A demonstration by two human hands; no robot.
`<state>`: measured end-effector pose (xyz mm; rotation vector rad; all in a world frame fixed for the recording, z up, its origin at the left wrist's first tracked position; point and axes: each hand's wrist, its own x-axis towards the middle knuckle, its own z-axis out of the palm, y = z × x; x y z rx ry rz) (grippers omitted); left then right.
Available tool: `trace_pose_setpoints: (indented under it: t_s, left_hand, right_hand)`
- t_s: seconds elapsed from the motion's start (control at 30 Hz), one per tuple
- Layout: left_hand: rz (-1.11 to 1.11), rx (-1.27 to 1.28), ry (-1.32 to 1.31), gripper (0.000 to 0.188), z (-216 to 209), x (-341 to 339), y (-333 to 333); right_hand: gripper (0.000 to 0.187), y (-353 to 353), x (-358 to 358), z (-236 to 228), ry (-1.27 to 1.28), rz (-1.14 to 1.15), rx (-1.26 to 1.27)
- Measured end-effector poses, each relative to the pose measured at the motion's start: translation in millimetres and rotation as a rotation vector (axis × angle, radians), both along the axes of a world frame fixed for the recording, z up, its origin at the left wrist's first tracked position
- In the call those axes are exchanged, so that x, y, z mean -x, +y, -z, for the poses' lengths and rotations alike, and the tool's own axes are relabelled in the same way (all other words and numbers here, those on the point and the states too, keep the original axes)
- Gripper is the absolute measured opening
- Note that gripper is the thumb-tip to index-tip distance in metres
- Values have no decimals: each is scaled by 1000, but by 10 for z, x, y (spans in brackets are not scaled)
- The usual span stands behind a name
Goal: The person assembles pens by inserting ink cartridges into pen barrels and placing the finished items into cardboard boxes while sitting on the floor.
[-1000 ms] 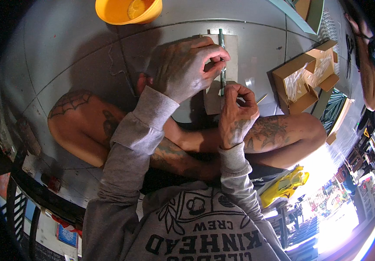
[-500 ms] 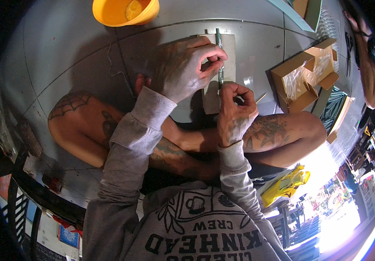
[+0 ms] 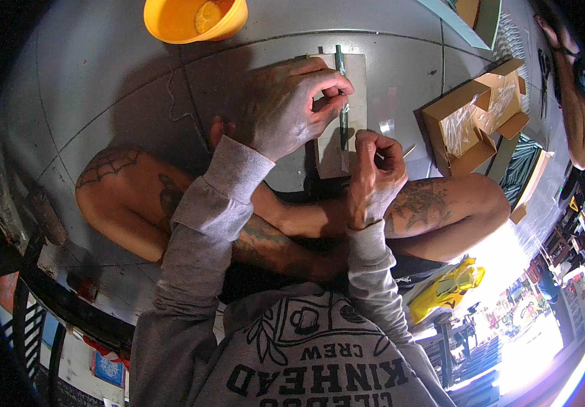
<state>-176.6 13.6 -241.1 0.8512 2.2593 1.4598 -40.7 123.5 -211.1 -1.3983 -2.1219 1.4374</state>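
Note:
My left hand [image 3: 291,105] reaches over a pale rectangular board [image 3: 356,74] on the floor. Its thumb and index finger pinch a slim dark green rod [image 3: 344,136] that runs lengthwise along the board. Some whitish marks show on the rod just by the fingertips. To the right of the rod's near end is my right hand [image 3: 377,178], apart from the rod, with thumb and fingertips drawn together. Whatever those fingertips may hold is too small to tell.
A yellow bucket [image 3: 190,34] stands at the far left. On the right lie an open cardboard box [image 3: 441,125] with clear plastic and a box of similar green rods [image 3: 519,166]. A small thin stick [image 3: 410,150] lies near my right hand. Another person's arm [image 3: 575,122] shows at the right edge.
My right hand has come off the near end of the rod and shifted slightly to the right, uncovering that end. My left hand keeps its pinch almost unmoved.

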Motion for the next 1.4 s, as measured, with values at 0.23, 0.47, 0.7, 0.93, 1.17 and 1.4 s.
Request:
trace_pose_setpoints:
  t_s: [0.23, 0.47, 0.7, 0.93, 1.17, 1.4]
  left_hand:
    - [20, -2, -46, 16, -37, 31, -9]
    - [-16, 23, 24, 12, -18, 13, 18]
    - [-85, 52, 32, 10, 59, -19, 70]
    - [-97, 26, -19, 8, 110, -37, 77]
    - [-124, 2, -30, 25, 98, -75, 21]
    - [-360, 351, -100, 67, -210, -47, 242]
  right_hand:
    - [30, 109, 226, 129, 44, -208, -181]
    - [33, 249, 310, 171, -2, -223, 101]
    - [31, 336, 341, -42, 57, -269, 454]
    - [36, 478, 227, 41, 10, -494, 262]
    - [41, 512, 166, 129, 49, -590, 178]
    - [46, 429, 90, 179, 140, -481, 130]
